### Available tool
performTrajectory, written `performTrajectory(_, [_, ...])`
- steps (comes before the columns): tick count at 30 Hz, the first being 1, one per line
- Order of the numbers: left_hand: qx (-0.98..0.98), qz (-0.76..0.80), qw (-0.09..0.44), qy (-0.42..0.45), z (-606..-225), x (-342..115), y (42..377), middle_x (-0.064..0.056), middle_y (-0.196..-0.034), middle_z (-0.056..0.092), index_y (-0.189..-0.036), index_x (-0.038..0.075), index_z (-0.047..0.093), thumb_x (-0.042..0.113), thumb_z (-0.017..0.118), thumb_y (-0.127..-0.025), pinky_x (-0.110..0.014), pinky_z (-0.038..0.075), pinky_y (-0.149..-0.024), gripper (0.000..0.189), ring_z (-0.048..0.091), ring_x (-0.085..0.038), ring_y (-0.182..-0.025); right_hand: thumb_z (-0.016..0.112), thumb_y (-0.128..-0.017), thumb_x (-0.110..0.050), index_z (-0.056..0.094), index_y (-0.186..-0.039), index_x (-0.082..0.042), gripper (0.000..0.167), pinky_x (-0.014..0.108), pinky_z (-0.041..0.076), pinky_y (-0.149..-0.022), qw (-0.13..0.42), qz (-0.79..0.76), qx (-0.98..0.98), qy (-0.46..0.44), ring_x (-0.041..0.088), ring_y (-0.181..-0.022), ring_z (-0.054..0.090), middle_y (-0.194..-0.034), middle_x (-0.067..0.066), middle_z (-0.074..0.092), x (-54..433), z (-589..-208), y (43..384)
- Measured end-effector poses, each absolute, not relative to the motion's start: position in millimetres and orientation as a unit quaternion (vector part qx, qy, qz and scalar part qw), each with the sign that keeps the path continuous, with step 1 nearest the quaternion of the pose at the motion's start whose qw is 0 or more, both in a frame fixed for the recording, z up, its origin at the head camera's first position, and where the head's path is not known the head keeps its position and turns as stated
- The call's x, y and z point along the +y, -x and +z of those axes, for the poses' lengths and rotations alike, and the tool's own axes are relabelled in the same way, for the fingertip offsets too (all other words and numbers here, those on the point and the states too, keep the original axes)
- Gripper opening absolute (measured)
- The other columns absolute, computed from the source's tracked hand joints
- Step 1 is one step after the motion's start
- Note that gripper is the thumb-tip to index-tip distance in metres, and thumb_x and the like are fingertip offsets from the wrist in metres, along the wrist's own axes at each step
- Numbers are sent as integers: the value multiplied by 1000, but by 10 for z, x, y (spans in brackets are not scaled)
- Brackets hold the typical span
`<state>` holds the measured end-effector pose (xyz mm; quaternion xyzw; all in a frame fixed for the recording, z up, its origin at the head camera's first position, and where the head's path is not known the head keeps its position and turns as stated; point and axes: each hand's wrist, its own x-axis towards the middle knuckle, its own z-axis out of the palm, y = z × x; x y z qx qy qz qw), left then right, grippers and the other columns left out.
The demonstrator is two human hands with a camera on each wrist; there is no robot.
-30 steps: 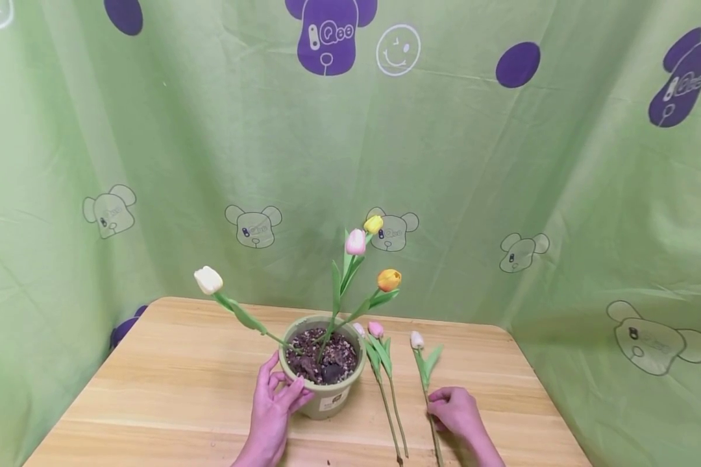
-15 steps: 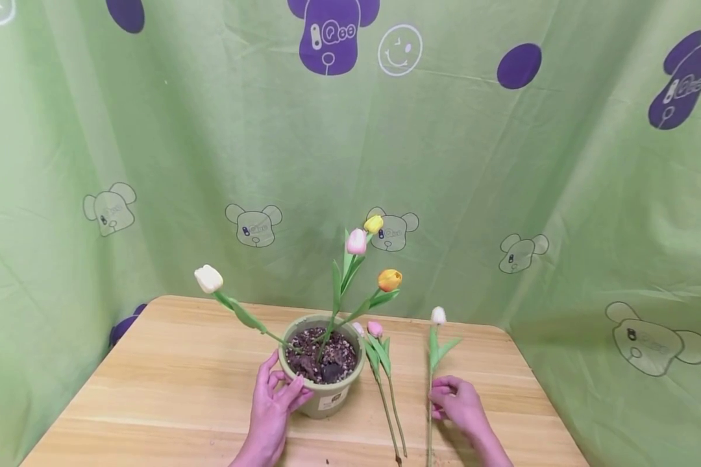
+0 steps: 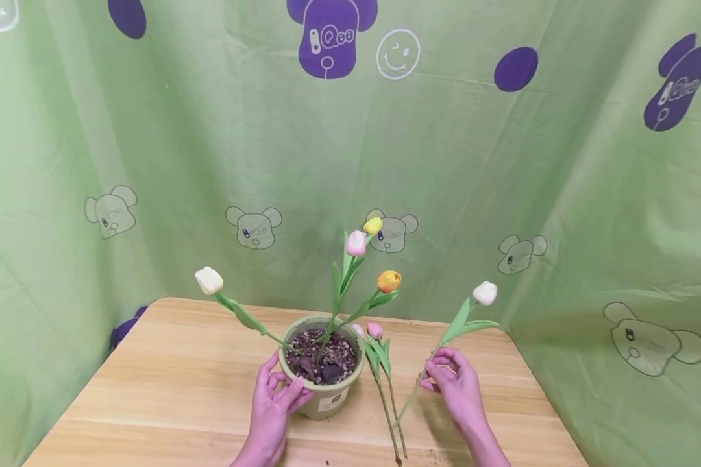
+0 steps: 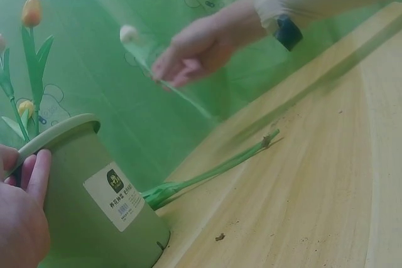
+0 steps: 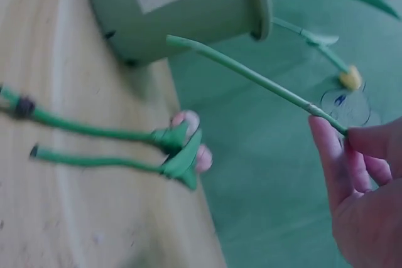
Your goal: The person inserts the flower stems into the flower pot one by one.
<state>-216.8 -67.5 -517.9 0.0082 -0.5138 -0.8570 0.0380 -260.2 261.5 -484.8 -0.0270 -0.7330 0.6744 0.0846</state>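
My left hand (image 3: 271, 408) grips the rim of a green flower pot (image 3: 321, 395), thumb and fingers either side of the wall. Dark soil (image 3: 312, 366) fills the pot, and a white tulip (image 3: 209, 280), a pink tulip (image 3: 356, 243), a yellow tulip (image 3: 372, 226) and an orange tulip (image 3: 389, 281) stand in it, the white one leaning left. To the right, above the table, my right hand (image 3: 457, 386) pinches the stem of another white tulip (image 3: 485, 293). Its bloom tilts up and right; in the right wrist view the bare stem (image 5: 251, 75) points toward the pot.
Two pale pink tulips (image 3: 380, 357) lie on the wooden table (image 3: 152, 389) just right of the pot, stems toward the front. Small dark crumbs (image 4: 220, 237) dot the tabletop. A green patterned curtain (image 3: 444, 162) hangs behind and at both sides.
My right hand has lifted the white tulip off the table, and its bloom has swung up and to the right. My left hand has stayed on the pot rim.
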Motion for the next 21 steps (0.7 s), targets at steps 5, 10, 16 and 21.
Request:
performTrajectory(5, [-515,-856,39,-9,-5182,-668,2167,-4,-109,55,-162,9,20,2,65,-97,-32,64,-95,79,70,-12,-89,60,-100,4,46,-124,5,28,35,67,-84,133,703,-699,-6,12,-85,71,-106,6,58,2491,-4669,2580])
performTrajectory(10, [-516,-856,40,-10,-5183,-666,2164,-4,-110,55,-161,9,20,2,65,-97,-32,64,-95,79,70,-12,-89,61,-100,4,49,-121,1,24,34,67,-81,171,726,-666,-14,11,-83,72,-102,4,59,2343,-4495,2590])
performTrajectory(16, [-514,-857,41,-9,-5196,-664,2169,-5,-110,54,-161,8,20,1,65,-96,-33,64,-94,79,70,-12,-88,59,-98,10,53,-118,-3,24,35,68,-76,205,747,-632,-20,12,-78,72,-98,3,59,2172,-4377,2659])
performTrajectory(21, [-514,-857,42,-7,-5194,-666,2172,-4,-109,54,-161,8,20,1,65,-97,-33,64,-95,79,69,-12,-89,59,-97,12,50,-122,6,27,35,68,-75,229,751,-618,-41,13,-79,72,-99,5,60,2038,-4291,2716])
